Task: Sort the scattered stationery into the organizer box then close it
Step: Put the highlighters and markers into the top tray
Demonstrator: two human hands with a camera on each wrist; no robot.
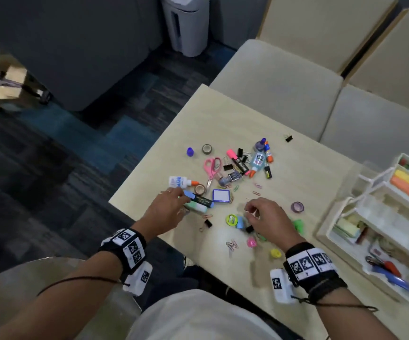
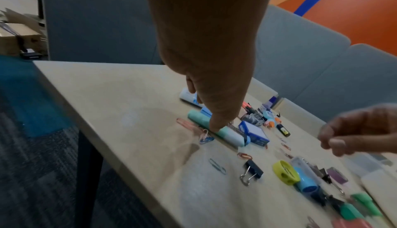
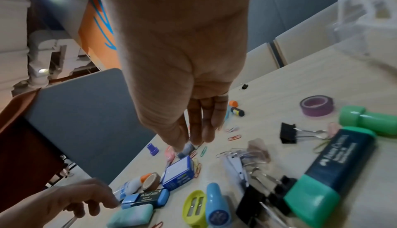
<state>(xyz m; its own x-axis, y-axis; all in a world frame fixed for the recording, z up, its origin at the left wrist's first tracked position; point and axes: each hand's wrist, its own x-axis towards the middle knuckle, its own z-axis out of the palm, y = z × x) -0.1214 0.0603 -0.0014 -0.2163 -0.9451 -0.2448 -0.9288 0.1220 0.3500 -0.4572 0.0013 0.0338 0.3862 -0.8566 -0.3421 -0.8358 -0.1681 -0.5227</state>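
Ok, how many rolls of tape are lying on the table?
3. A grey roll lies farthest away, a brown roll by the left hand, a purple roll right of the right hand. Others may hide under the hands.

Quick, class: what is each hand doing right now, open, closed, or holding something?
Left hand: fingertips on the mint eraser; whether it grips cannot be told.
Right hand: fingers curled above the clutter; whether it holds anything cannot be told.
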